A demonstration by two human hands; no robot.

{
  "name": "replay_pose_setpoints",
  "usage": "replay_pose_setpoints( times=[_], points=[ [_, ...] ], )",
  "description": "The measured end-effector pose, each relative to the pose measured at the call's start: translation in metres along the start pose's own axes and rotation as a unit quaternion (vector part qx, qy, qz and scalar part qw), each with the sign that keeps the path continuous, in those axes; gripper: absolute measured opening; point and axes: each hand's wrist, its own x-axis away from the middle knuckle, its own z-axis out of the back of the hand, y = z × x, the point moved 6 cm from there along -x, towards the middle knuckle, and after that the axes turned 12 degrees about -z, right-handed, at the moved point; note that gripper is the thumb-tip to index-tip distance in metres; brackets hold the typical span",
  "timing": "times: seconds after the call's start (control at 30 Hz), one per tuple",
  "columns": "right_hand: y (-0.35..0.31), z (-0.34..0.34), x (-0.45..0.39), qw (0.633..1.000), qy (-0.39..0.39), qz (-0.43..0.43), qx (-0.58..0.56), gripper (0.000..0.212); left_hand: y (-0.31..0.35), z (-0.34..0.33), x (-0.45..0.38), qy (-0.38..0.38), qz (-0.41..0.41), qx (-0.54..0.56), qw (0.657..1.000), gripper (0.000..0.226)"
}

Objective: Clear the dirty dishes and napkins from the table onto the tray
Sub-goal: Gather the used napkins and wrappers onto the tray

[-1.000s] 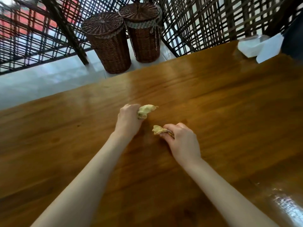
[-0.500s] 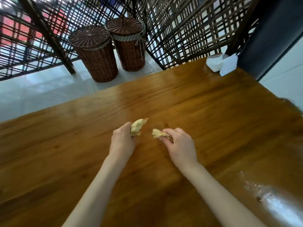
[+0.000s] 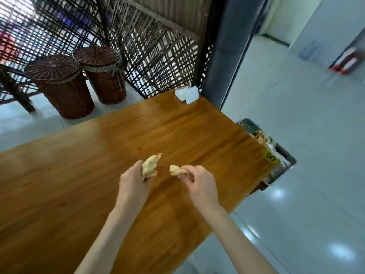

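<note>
My left hand [image 3: 134, 182] is closed around a crumpled yellowish napkin [image 3: 151, 165] that sticks up out of the fist. My right hand [image 3: 199, 181] pinches a second crumpled napkin [image 3: 176, 170] between fingers and thumb. Both hands hover just above the middle of the wooden table [image 3: 79, 184]. Past the table's right edge, lower down, a metal tray [image 3: 284, 153] holds several crumpled napkins; the table hides part of it.
A white napkin holder [image 3: 186, 94] stands at the table's far right corner. Two lidded wicker baskets [image 3: 79, 82] sit on the floor behind the table, against a dark lattice screen. A yellow number tag [image 3: 271, 159] sits on the table's right edge. Pale floor lies to the right.
My view has swung to the right, bringing the table's right edge, the tray and the floor into sight. Both hands keep their napkins and stay close together.
</note>
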Motion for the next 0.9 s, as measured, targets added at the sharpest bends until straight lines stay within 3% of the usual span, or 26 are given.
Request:
replay_pose_setpoints(
  times=[0.4, 0.67, 0.9],
  points=[
    [0.158, 0.197, 0.037, 0.994, 0.087, -0.061, 0.017, 0.031, 0.216, -0.127, 0.043, -0.071, -0.148, 0.008, 0.986, 0.021],
    [0.277, 0.298, 0.040, 0.993, 0.096, -0.068, -0.012, 0.029, 0.330, -0.227, 0.064, -0.063, -0.149, 0.004, 0.987, 0.022],
    [0.356, 0.347, 0.006, 0.991, 0.103, -0.068, -0.043, 0.018, 0.374, -0.309, 0.055, -0.073, -0.107, 0.006, 0.992, 0.024]
  ],
)
